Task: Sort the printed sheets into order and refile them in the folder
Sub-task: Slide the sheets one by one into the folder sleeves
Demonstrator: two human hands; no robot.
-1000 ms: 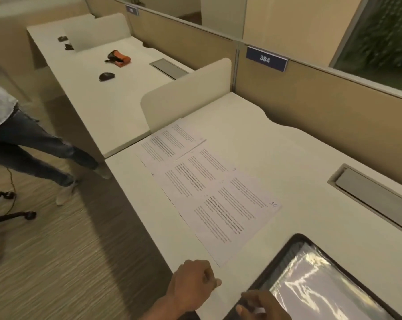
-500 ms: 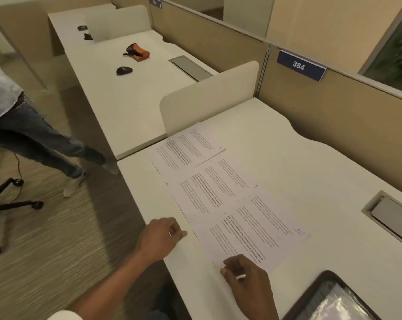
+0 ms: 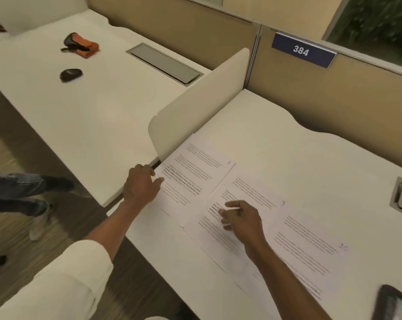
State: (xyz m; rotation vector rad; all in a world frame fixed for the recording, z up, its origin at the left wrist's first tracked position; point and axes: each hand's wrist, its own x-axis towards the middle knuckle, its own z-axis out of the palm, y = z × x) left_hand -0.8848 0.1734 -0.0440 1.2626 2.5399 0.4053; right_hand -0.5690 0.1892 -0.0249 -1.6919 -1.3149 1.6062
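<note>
- My left hand [image 3: 141,184] has moved up the row to the far sheet [image 3: 190,172], fingers pinching its near-left corner beside the divider [image 3: 195,105].
- My right hand [image 3: 241,219], which a second ago sat at the near sheet [image 3: 311,250], now rests loosely curled on the middle sheet [image 3: 241,204], gripping nothing.
- Both hands have left the folder [image 3: 394,303], now just a dark corner at bottom right (still open, I judge); sorting looks to be starting, refiling not yet.
- Handwritten numbers on the sheets: "8" far, what looks like "3" middle, "10" near.
- The partition sign [image 3: 302,50] reads "384"; the printed text is too blurred to read.
</note>
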